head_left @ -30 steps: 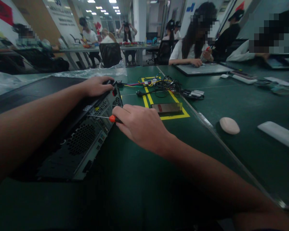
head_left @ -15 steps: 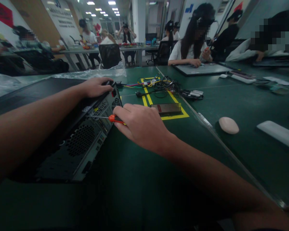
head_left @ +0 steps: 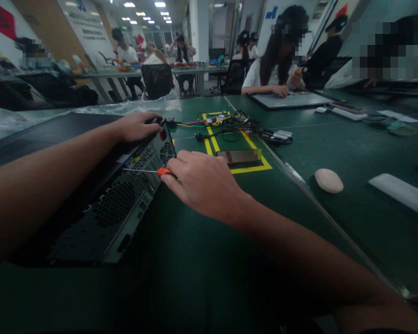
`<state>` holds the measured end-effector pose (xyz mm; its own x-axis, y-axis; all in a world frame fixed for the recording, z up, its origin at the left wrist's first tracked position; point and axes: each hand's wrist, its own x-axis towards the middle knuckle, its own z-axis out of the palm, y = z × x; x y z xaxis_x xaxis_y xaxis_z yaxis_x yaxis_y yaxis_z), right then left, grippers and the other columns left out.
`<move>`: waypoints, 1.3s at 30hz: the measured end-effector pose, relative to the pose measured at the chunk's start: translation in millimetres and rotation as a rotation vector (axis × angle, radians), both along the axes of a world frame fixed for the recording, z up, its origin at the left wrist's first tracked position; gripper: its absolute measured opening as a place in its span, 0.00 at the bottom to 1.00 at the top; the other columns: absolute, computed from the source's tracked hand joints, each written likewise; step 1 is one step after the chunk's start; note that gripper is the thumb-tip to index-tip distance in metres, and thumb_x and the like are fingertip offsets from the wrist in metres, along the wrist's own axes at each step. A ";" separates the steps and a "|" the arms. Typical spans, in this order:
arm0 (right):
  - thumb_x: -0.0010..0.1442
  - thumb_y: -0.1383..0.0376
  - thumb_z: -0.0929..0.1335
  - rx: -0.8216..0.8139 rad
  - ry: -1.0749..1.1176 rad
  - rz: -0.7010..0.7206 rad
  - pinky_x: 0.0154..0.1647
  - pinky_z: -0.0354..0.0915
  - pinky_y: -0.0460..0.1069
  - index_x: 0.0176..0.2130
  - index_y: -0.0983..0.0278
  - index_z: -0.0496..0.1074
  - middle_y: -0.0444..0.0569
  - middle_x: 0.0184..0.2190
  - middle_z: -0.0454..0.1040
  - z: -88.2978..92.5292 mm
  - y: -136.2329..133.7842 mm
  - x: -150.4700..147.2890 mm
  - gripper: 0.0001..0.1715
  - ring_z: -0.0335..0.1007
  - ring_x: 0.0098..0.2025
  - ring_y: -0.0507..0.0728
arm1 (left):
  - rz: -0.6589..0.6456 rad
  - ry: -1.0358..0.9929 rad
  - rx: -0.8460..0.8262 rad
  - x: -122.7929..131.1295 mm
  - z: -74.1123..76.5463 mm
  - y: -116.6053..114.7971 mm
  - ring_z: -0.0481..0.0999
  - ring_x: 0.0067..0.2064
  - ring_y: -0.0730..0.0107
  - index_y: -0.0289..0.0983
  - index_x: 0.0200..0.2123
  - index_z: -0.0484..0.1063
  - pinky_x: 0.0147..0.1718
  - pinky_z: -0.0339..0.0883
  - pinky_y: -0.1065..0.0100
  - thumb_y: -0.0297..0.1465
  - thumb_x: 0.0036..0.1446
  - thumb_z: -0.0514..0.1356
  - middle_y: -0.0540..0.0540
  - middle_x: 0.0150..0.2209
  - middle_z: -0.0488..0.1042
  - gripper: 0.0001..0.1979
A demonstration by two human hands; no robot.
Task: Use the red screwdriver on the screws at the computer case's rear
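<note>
A black computer case lies on the green table at the left, its vented rear panel facing right and toward me. My left hand rests on the case's top at the far rear corner, thumb apart from the fingers, holding nothing loose. My right hand is closed around an orange and black screwdriver beside the rear panel. The screwdriver's thin shaft points left, and its tip is at the panel's upper edge. Whether the tip sits in a screw is too small to tell.
Tangled cables and a dark rectangular box lie by yellow tape beyond my right hand. A pale rounded object and a white bar are at the right. Across the table, a person works over a flat panel.
My right fingers and thumb have shifted slightly on the screwdriver handle. The whole view has moved a little; my left hand keeps its place on the case.
</note>
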<state>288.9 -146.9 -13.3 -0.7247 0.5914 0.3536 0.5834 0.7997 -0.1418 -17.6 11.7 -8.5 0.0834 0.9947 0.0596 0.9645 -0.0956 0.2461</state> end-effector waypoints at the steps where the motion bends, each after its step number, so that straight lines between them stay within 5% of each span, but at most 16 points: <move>1: 0.89 0.57 0.63 -0.006 -0.004 -0.001 0.39 0.62 0.53 0.55 0.64 0.85 0.57 0.52 0.87 -0.3 -0.1 -0.6 0.23 0.83 0.54 0.63 | -0.005 0.000 0.006 0.1 0.0 0.1 0.75 0.75 0.24 0.48 0.81 0.75 0.76 0.66 0.37 0.57 0.59 0.63 0.40 0.76 0.79 0.50; 8: 0.86 0.56 0.68 -0.031 -0.008 0.026 0.41 0.65 0.53 0.66 0.63 0.79 0.55 0.56 0.87 -3.4 1.8 -0.6 0.19 0.84 0.54 0.63 | -0.004 0.060 -0.014 3.1 1.4 -1.5 0.75 0.75 0.31 0.39 0.82 0.71 0.79 0.63 0.40 0.57 0.65 0.57 0.38 0.80 0.74 0.49; 13: 0.86 0.66 0.64 -0.010 -0.050 0.019 0.40 0.66 0.53 0.74 0.59 0.73 0.53 0.58 0.87 -4.7 3.4 0.1 0.23 0.85 0.52 0.63 | 0.016 0.076 -0.018 5.3 2.0 -3.5 0.75 0.76 0.32 0.40 0.82 0.71 0.78 0.63 0.44 0.57 0.67 0.56 0.38 0.80 0.74 0.47; 23: 0.87 0.67 0.63 0.010 -0.074 -0.007 0.41 0.68 0.53 0.72 0.57 0.74 0.53 0.58 0.87 -0.5 2.0 0.9 0.22 0.85 0.53 0.62 | -0.018 0.066 -0.022 3.3 1.8 -1.9 0.75 0.77 0.35 0.37 0.82 0.70 0.80 0.62 0.48 0.58 0.65 0.56 0.37 0.81 0.73 0.50; 29: 0.87 0.66 0.63 0.005 -0.089 -0.021 0.40 0.68 0.52 0.71 0.57 0.75 0.53 0.59 0.87 1.6 0.4 0.6 0.21 0.85 0.54 0.62 | -0.016 0.048 -0.025 5.1 2.4 -3.9 0.76 0.74 0.28 0.32 0.81 0.71 0.78 0.64 0.42 0.57 0.65 0.57 0.31 0.79 0.74 0.51; 39: 0.88 0.66 0.62 0.009 -0.088 -0.009 0.37 0.63 0.53 0.69 0.58 0.75 0.53 0.57 0.87 3.4 0.7 1.9 0.19 0.86 0.53 0.61 | -0.017 0.062 -0.003 2.5 -0.9 -1.1 0.77 0.74 0.32 0.37 0.82 0.71 0.78 0.64 0.42 0.58 0.65 0.55 0.34 0.79 0.75 0.50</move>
